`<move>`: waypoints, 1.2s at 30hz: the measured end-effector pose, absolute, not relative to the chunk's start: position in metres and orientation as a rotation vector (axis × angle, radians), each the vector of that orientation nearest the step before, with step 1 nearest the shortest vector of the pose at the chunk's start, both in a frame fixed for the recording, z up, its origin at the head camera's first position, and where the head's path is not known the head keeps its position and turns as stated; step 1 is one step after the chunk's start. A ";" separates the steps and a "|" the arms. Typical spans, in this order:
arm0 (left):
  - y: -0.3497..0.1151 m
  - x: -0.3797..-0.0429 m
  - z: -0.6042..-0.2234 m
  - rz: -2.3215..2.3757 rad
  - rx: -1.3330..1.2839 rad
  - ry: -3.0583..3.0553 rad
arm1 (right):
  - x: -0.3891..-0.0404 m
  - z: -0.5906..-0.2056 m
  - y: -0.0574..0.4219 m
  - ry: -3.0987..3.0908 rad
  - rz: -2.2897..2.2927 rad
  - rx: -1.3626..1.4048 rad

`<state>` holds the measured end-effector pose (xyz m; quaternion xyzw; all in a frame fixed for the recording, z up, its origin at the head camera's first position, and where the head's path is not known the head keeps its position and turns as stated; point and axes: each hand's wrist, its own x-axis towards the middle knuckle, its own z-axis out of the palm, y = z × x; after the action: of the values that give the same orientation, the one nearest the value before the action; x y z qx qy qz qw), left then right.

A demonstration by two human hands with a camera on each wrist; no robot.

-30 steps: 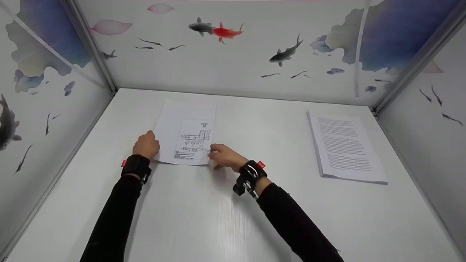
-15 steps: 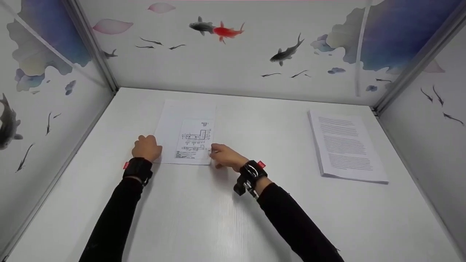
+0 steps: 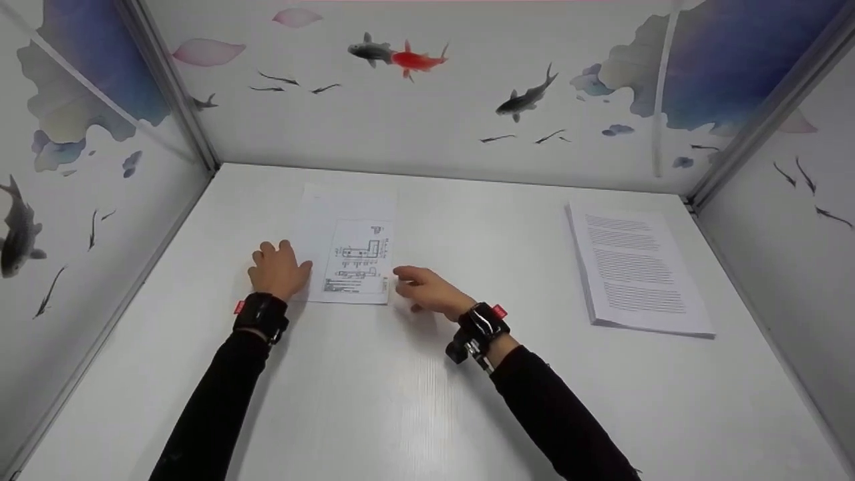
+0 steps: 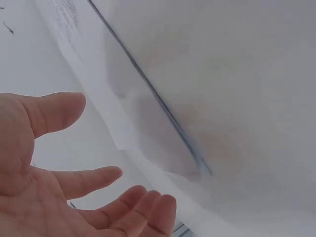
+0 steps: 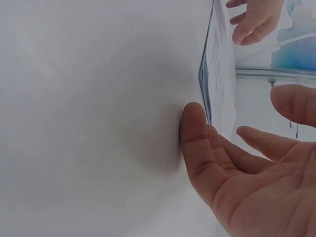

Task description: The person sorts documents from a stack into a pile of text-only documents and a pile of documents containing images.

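Note:
A thin set of white sheets [image 3: 317,234] lies on the table, its top page printed with a technical drawing [image 3: 357,257]. My left hand [image 3: 279,270] is at the left edge of the sheets, fingers spread and thumb overlapping the lower left part. In the left wrist view its fingers [image 4: 81,182] are apart with nothing between them. Just off the right edge is my right hand [image 3: 431,290], its fingers loosely bent and holding nothing. The right wrist view shows its fingertips [image 5: 193,116] low at the table beside the sheets' edge [image 5: 203,74].
A thicker stack of printed paper [image 3: 634,274] lies at the right side of the white table [image 3: 414,387]. Walls painted with fish [image 3: 414,60] and leaves enclose the table at the back and both sides.
The left hand has spread its fingers and shifted right over the sheets' edge. The right hand has drawn slightly right, away from the sheets. The sheets have barely moved.

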<state>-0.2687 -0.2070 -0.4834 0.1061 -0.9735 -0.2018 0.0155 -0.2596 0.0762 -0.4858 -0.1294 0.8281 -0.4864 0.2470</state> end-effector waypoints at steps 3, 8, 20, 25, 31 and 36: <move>-0.198 -0.269 -0.482 -0.635 0.297 -2.997 | -0.258 -0.483 0.089 2.446 -1.239 -0.403; -0.181 -0.269 -0.482 -0.664 0.220 -2.921 | -0.260 -0.476 0.117 2.753 -1.140 -0.391; -0.143 -0.263 -0.477 -0.852 0.072 -2.851 | -0.261 -0.462 0.237 3.034 -1.206 -0.064; -0.121 -0.266 -0.474 -1.039 0.074 -2.874 | -0.260 -0.452 0.275 3.113 -1.105 0.031; -0.090 -0.268 -0.470 -1.142 -0.009 -2.869 | -0.256 -0.448 0.315 2.992 -0.891 0.164; -0.072 -0.267 -0.470 -1.134 -0.043 -2.858 | -0.253 -0.454 0.339 2.737 -0.829 0.187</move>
<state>-0.2666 -0.0725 -0.4701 -0.0141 -0.9289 -0.3685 0.0333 -0.2535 0.3388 -0.4538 0.0645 0.9459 -0.2867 0.1374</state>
